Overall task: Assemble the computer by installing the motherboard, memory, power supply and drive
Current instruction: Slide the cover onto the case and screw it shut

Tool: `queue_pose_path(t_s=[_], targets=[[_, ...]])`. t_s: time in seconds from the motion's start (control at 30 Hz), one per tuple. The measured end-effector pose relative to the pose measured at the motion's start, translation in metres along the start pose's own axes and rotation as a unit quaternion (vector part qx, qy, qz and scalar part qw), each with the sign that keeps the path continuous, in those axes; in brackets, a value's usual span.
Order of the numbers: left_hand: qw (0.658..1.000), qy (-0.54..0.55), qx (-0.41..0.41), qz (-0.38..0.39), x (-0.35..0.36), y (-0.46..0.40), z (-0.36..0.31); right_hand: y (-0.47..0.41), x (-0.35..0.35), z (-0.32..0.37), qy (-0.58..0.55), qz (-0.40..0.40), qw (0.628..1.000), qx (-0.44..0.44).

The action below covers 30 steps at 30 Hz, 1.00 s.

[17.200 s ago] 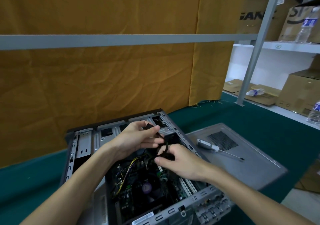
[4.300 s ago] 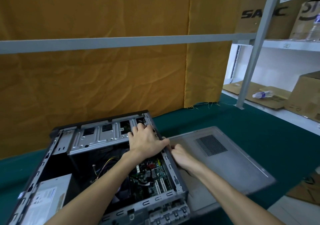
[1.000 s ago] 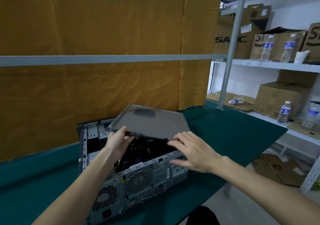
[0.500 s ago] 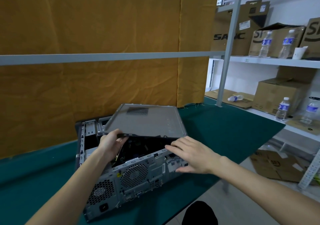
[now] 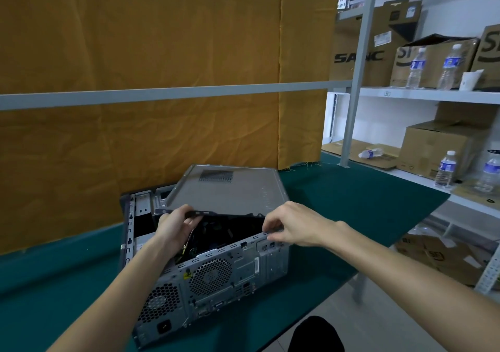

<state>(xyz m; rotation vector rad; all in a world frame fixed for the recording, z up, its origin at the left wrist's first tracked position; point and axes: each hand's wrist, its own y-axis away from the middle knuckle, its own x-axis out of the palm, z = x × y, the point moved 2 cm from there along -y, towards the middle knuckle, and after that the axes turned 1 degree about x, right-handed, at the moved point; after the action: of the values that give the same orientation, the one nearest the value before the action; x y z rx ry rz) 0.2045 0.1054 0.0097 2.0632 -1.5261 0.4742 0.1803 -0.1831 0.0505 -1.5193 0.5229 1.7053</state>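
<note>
Two hands lowered the side panel (image 5: 230, 189) onto the open case (image 5: 216, 278) on the green table (image 5: 351, 203): left hand (image 5: 173, 226) gripped its near edge, right hand (image 5: 293, 226) pinched the corner. Internals appeared fitted; closing remained.

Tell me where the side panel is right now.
Head view, centre: the side panel sits tilted over the open computer case, its near edge held by the left hand.

Both forearms are bare, with no sleeves, watch or rings on the left hand (image 5: 174, 227) or right hand (image 5: 295, 226).
</note>
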Motion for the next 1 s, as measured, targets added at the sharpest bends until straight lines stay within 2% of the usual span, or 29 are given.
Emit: queue_pose_path(t_s=[0.17, 0.33, 0.57, 0.8, 0.87, 0.93, 1.0], targets=[[1.0, 0.002, -0.007, 0.004, -0.001, 0.0, 0.0, -0.004, -0.001, -0.001, -0.002, 0.011, 1.0, 0.007], [1.0, 0.005, -0.003, 0.007, -0.001, -0.002, 0.001, 0.006, 0.01, -0.001, 0.01, -0.028, 1.0, -0.005], [1.0, -0.015, 0.01, 0.005, -0.001, 0.0, 0.001, 0.001, 0.007, 0.0, -0.051, -0.005, 0.998, 0.028], [0.999, -0.032, 0.013, 0.02, 0.001, 0.006, 0.0, 0.012, 0.02, 0.0, 0.008, -0.042, 0.999, 0.03], [1.0, -0.021, 0.007, 0.014, 0.002, 0.007, -0.001, 0.013, 0.017, 0.0, -0.053, -0.046, 0.996, 0.05], [1.0, -0.005, -0.005, 0.009, 0.001, 0.009, -0.002, 0.006, 0.008, 0.002, -0.096, -0.097, 0.987, 0.079], [1.0, 0.001, -0.007, 0.004, 0.002, 0.011, -0.005, -0.013, 0.0, 0.008, -0.036, -0.108, 0.988, 0.1]])
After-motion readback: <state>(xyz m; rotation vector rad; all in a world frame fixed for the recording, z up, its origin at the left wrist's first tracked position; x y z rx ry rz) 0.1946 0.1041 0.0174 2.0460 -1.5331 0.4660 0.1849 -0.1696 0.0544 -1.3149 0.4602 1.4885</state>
